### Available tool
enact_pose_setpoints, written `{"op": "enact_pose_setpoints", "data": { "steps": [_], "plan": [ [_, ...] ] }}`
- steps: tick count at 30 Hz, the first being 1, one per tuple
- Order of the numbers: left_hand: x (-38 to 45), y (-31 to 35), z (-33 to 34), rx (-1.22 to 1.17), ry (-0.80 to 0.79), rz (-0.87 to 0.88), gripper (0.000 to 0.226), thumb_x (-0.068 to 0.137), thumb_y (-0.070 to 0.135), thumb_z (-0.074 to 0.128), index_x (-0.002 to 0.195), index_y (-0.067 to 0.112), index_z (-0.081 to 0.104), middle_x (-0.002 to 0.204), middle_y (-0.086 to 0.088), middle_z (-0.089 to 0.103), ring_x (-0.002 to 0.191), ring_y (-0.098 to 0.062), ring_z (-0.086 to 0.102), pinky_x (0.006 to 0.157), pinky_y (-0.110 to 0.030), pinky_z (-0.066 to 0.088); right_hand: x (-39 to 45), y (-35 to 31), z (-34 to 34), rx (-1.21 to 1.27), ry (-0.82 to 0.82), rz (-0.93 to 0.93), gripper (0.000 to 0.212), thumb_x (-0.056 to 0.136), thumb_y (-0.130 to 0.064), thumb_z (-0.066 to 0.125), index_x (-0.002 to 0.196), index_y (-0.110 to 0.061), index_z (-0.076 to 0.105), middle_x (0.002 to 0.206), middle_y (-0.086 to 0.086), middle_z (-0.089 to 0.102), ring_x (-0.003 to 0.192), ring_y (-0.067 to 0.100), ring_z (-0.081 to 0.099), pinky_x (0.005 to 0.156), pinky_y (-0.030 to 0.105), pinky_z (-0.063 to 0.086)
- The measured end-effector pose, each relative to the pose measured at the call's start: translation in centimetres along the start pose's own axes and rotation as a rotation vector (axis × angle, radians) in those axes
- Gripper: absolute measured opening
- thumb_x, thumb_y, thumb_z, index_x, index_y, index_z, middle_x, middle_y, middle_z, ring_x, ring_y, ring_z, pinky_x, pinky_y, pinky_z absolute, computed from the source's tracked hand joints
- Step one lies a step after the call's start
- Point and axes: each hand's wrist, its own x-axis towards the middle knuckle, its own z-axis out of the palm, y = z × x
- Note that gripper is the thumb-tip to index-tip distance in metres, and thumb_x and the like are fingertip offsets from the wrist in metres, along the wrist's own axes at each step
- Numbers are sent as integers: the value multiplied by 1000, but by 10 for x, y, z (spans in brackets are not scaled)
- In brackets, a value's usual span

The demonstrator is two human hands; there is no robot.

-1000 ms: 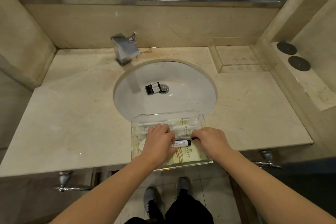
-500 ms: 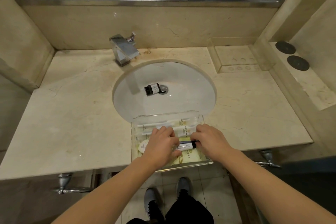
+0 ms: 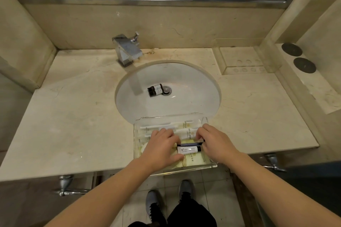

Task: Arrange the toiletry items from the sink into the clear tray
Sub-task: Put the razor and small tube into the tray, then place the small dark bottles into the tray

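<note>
A clear tray (image 3: 137, 145) is seen at the near edge of a marble counter (image 3: 73, 116), its far end reaching over the rim of the white sink (image 3: 193, 94) and its near end overhanging the counter's front. Both hands are placed inside it. The left hand (image 3: 162, 148) is laid palm-down over the items on the tray's left side, fingers curled and thumb pressed against the left end of a small white tube (image 3: 189, 149) marked as shaving cream. The right hand (image 3: 215, 143) is set at the tube's right, capped end, and its fingertips appear to be pinching a thin dark item (image 3: 191, 143) lying just beyond the tube, though the grip is partly hidden. White wrapped packets (image 3: 186, 127) are lined up in the far part of the tray, and a pale yellow packet (image 3: 195, 159) is seen beneath the tube. Two small dark bottles (image 3: 155, 89) with white labels are left lying side by side in the sink, just left of the drain (image 3: 167, 90). A chrome tap (image 3: 127, 49) is mounted at the far left of the sink.
</note>
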Motion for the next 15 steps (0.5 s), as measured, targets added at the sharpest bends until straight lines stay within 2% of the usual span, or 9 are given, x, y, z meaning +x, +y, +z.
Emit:
{"op": "enact_pose_setpoints", "data": {
  "steps": [3,6,10,15],
  "plan": [
    [-2,-8,-3,-20,46,-24,32,85,47,55,110,28,61,107,9,55,105,-13,46,95,-30,32,4,-3,-1,-4,35,22,17,88,-13,53,102,-22,56,103,-6,56,91,16,53,72,32,48],
    [1,-20,-8,-57,131,-89,22,87,34,54,106,26,64,101,9,57,99,-14,49,93,-32,36,9,-4,0,20,77,42,14,91,-14,50,100,-23,56,99,-7,60,84,15,53,67,29,44],
    [9,-38,-21,-84,224,-205,17,87,28,57,101,24,65,96,8,58,95,-15,50,84,-28,30,19,-8,-1,63,88,63,15,92,-14,48,100,-22,57,98,-7,62,83,14,55,69,29,46],
    [20,-65,-41,-139,332,-328,12,85,22,61,96,21,67,89,7,58,89,-15,52,84,-31,34,41,-14,-6,131,142,93,18,91,-15,45,99,-21,60,98,-9,63,85,14,58,72,33,50]
  ]
}}
